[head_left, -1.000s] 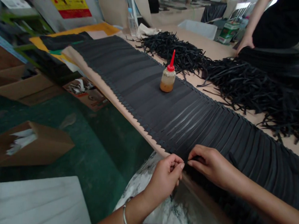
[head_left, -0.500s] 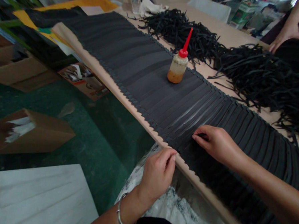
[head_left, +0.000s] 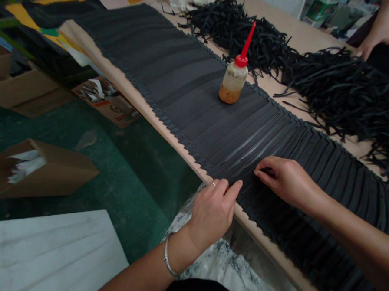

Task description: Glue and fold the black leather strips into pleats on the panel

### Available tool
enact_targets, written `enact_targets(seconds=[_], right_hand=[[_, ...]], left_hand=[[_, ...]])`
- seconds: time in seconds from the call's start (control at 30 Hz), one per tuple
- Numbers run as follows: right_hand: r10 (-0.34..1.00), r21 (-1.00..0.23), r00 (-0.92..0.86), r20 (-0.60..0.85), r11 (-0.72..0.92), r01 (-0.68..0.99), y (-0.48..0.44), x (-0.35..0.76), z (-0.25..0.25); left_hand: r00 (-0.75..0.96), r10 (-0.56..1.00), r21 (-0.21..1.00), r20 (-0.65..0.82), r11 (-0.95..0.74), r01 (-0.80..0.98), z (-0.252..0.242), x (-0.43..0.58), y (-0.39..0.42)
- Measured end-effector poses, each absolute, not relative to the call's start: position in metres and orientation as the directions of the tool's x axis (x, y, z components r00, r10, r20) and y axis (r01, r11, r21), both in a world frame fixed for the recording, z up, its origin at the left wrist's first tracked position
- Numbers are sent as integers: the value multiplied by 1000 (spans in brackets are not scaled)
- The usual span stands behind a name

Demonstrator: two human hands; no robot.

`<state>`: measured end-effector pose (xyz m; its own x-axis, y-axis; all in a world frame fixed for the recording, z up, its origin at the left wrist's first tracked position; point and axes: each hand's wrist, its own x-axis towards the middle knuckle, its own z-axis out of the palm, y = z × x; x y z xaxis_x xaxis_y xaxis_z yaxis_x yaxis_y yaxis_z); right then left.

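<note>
Left hand (head_left: 214,209) and right hand (head_left: 290,179) at a row of black strips (head_left: 192,98)

Head view: the strips lie side by side along the counter (head_left: 287,21). The left hand is at the near edge, forefinger stretched toward the strips, other fingers bent; whether it grips anything, I cannot tell. The right hand is just beside it, over the strips, thumb and forefinger pressed together; any strip between them is hidden. A red-nozzled bottle (head_left: 233,85) stands on the row. Behind lies a tangled black heap (head_left: 338,90), another person's hand (head_left: 378,36) near its end.
</note>
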<state>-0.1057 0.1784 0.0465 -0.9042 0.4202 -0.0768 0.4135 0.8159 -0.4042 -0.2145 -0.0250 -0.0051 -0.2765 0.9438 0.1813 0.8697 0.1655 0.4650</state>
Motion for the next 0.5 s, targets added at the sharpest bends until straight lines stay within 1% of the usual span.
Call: enact_targets(seconds=[0.17, 0.5], right_hand=[[391, -396, -917, -73, 833, 387, 180, -105, 47], [434, -327, -898, -68, 841, 431, 191, -104, 52]], left_hand=[[-255, 959, 416, 127, 182, 891, -1, -216, -21], [-168, 976, 282, 137, 125, 951, 1, -219, -21]])
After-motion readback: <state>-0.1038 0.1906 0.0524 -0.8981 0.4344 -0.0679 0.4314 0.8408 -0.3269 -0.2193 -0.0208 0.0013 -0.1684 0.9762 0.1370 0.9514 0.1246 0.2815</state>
